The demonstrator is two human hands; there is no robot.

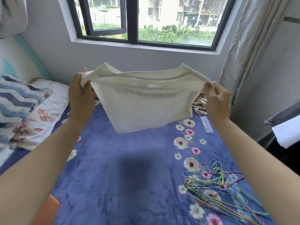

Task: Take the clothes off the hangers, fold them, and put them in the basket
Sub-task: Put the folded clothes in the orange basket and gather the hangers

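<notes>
A white T-shirt (142, 103) with faint grey lettering hangs in the air above the blue flowered bedspread (129, 184), stretched out between both hands. My left hand (80, 93) grips its left shoulder edge and my right hand (216, 101) pinches its right shoulder edge. The shirt casts a dark shadow on the bed below. A pile of several coloured wire hangers (222, 187) lies on the bed at the right, under my right forearm. A crumpled patterned garment (199, 107) lies on the bed behind the shirt. No basket is clearly in view.
Pillows (32, 108) and a headboard are at the left. A window (146, 21) and a grey curtain (246, 54) are behind the bed. White folded cloth (287, 133) rests on dark furniture at the right. An orange object (47, 211) shows at the bottom left.
</notes>
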